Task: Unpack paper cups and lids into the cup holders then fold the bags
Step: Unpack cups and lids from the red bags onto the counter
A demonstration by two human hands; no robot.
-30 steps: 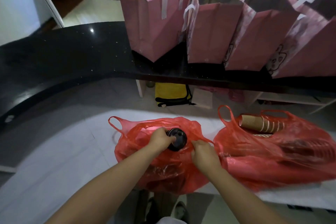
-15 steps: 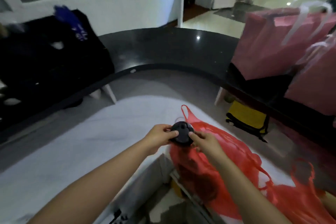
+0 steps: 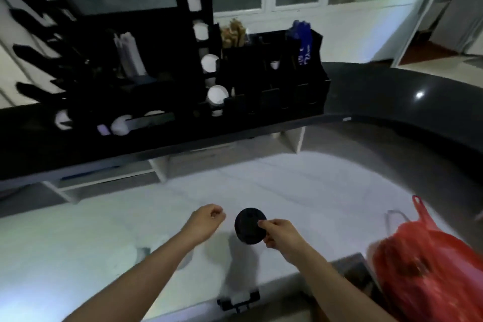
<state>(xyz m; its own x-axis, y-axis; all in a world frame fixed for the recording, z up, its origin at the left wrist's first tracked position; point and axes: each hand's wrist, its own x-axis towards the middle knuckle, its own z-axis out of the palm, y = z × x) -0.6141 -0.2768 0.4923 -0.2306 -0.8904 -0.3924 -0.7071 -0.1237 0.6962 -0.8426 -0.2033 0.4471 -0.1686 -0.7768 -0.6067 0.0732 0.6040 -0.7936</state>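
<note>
- So, right hand [image 3: 281, 236] pinches a round black plastic lid stack [image 3: 249, 225] at its right rim, thumb on the top face, fingers curled under; looks like several lids nested, count unreadable
- Left hand [image 3: 206, 219] is just beside the stack on its left, fingers curled into a loose fist, gripping nothing that I can see, not touching the lids
- Lid stack sits in the air above the white lower counter [image 3: 300, 191], flat face tilted toward the camera, stack axis roughly along the line of sight
- Key relation: black multi-slot cup and lid holder [image 3: 274, 78] stands on the dark raised counter [image 3: 392, 102], up and ahead of the grip, well apart; some slots show white round ends, likely cups or lids already loaded
- Judgement: right hand carries, so the move is a forward and upward reach; stack axis must turn to line up with a slot, which one I cannot tell
- Red plastic bag [image 3: 431, 269] lies at lower right, near the right forearm, contents blurred
- Risk: a one-sided rim pinch could let nested lids slide apart; left hand is close enough to steady them
</note>
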